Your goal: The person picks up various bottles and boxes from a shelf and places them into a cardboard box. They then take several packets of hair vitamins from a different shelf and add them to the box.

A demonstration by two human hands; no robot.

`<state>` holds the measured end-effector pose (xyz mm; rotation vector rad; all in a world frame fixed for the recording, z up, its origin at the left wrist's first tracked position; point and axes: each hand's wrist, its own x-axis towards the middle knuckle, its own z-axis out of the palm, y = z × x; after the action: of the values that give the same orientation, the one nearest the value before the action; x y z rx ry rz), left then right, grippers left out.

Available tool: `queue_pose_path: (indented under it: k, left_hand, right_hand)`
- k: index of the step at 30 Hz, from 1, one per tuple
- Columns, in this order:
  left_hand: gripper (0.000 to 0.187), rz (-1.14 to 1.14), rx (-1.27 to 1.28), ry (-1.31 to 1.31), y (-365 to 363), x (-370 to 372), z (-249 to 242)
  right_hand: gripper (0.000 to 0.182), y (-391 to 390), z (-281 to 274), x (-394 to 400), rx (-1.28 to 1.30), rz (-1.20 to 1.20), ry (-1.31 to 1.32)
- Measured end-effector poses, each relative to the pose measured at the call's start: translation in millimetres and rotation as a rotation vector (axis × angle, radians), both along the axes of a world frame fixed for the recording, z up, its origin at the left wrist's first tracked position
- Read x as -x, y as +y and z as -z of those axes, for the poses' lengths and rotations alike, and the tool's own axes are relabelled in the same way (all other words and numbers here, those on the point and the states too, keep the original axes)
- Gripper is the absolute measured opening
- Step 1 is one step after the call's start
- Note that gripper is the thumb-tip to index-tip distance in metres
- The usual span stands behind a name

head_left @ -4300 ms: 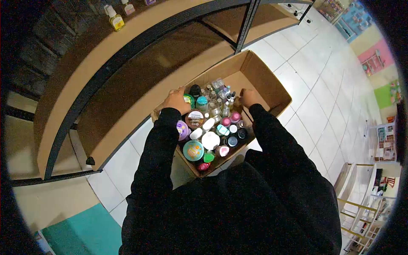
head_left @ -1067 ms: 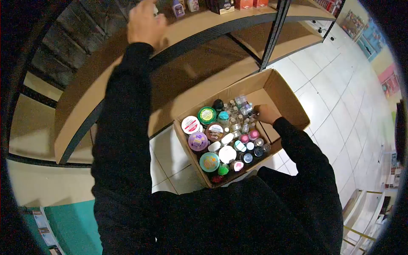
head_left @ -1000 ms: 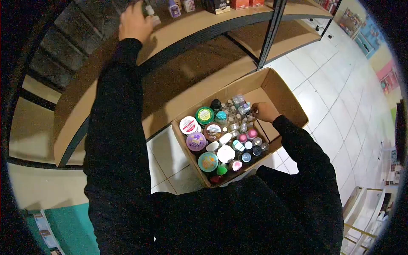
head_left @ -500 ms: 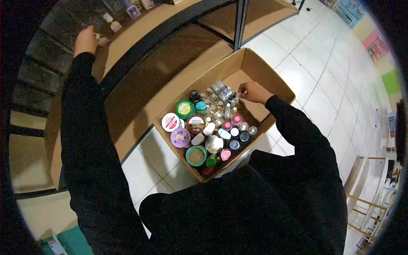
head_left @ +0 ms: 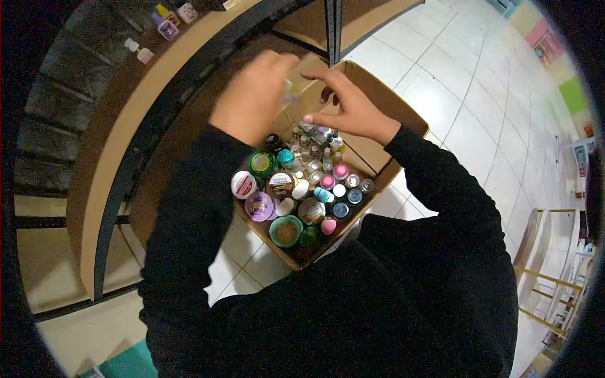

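My left hand (head_left: 255, 94), smeared by motion, is over the far left side of a cardboard box (head_left: 394, 113). It is closed around a small bottle (head_left: 291, 94), clear with a yellowish and purple tint; most of it is hidden by the fingers. Facing it from the right, my right hand (head_left: 356, 107) has thumb and fingers spread with nothing between them. Below both hands, small clear bottles (head_left: 315, 148) stand close together in the box. Nearer to me are round jars, among them a green-lidded jar (head_left: 261, 163), a purple-lidded jar (head_left: 259, 206) and a brown-lidded jar (head_left: 281, 185).
A shelf (head_left: 120, 126) with a dark metal frame runs along the left. On its upper board stand a white bottle (head_left: 140, 51) and a purple bottle (head_left: 167, 26). A black post (head_left: 333, 31) rises behind the box. White floor tiles (head_left: 454, 82) lie to the right.
My left hand has come from the shelf to above the box with the small bottle. The right hand has lifted from the box's contents and spread its fingers. The view has shifted slightly.
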<state>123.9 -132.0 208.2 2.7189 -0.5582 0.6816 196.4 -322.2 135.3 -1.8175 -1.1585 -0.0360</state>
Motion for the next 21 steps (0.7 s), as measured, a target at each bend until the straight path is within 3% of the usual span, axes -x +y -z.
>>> queue_pose_path:
  k: [4, 5, 10, 13, 14, 17, 19, 21]
  left_hand:
    - [0.025, 0.083, 0.08, 0.085, -37.3, -7.7, 43.4]
    - [0.025, 0.087, 0.091, 0.098, -41.4, -10.0, 51.9]
    - [0.024, 0.086, 0.071, 0.033, -44.5, -18.5, 69.3]
    - [0.034, -0.028, -0.138, 0.044, -20.7, -19.7, 42.2]
    - [0.033, -0.073, -0.139, -0.063, -6.8, -22.5, 34.9]
    - [0.03, -0.196, -0.201, -0.184, 40.8, -27.0, -8.3]
    - [0.028, -0.296, -0.352, -0.433, 83.1, -31.6, -29.8]
    - [0.026, -0.389, -0.402, -0.414, 112.7, -26.9, -58.8]
  right_hand:
    - [0.053, -6.4, 32.7, -14.8, 0.197, 0.032, -0.037]
    - [0.044, -8.0, 41.0, -15.9, 0.089, 0.027, 0.009]
    - [0.034, -21.2, 59.1, -25.6, 0.199, 0.052, 0.005]
    - [0.03, -39.6, 122.2, -42.8, 0.355, 0.074, -0.091]
    - [0.029, -46.4, 147.7, -47.0, 0.42, 0.084, -0.124]
    - [0.027, -55.9, 199.7, -47.9, 0.745, 0.081, -0.015]
    - [0.027, -58.0, 225.3, -46.2, 0.767, 0.084, -0.045]
    - [0.027, -58.0, 253.8, -49.2, 0.784, 0.1, -0.058]
